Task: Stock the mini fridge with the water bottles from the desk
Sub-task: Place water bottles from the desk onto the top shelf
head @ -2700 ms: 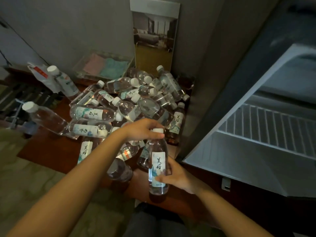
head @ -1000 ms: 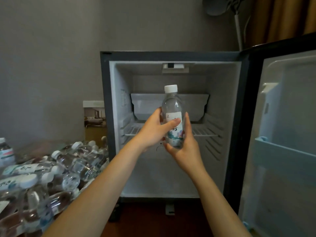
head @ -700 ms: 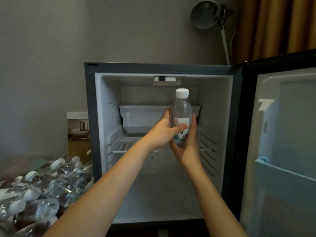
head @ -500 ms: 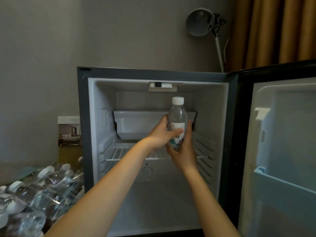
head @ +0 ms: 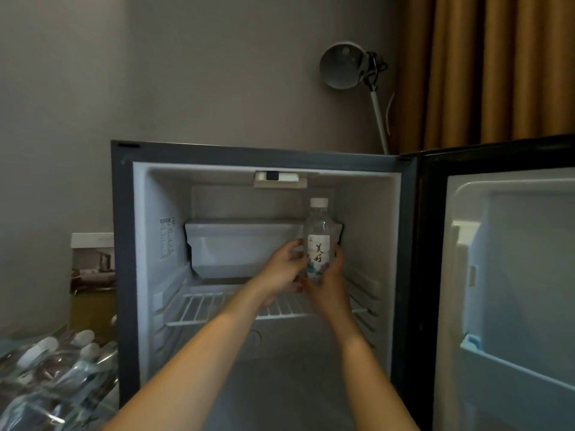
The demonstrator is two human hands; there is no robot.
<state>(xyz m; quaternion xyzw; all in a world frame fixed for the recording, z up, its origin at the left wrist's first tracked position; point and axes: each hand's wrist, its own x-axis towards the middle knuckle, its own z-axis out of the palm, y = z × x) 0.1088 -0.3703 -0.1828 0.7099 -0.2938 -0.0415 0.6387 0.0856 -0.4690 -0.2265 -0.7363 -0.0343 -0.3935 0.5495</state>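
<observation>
The mini fridge (head: 123, 244) stands open in front of me, its white inside lit dimly. A clear water bottle (head: 318, 234) with a white cap and a printed label stands upright at the back right, over the wire shelf (head: 211, 306). My left hand (head: 280, 272) touches the bottle's left side with the fingers loosening. Around its lower right side and base my right hand (head: 329, 281) is wrapped. Whether the bottle's base rests on the shelf is hidden by my hands. A heap of more water bottles (head: 56, 374) lies at the lower left.
A white freezer tray (head: 242, 247) sits at the back above the shelf. The fridge door (head: 510, 290) hangs open to the right, with a door shelf (head: 513, 368). A framed picture (head: 91, 265) leans on the wall at left. A lamp (head: 345, 70) and orange curtain (head: 485, 70) are behind.
Both hands carried the bottle from the desk pile into the fridge, then deeper and to the right over the wire shelf. My left hand's fingers have slackened on it.
</observation>
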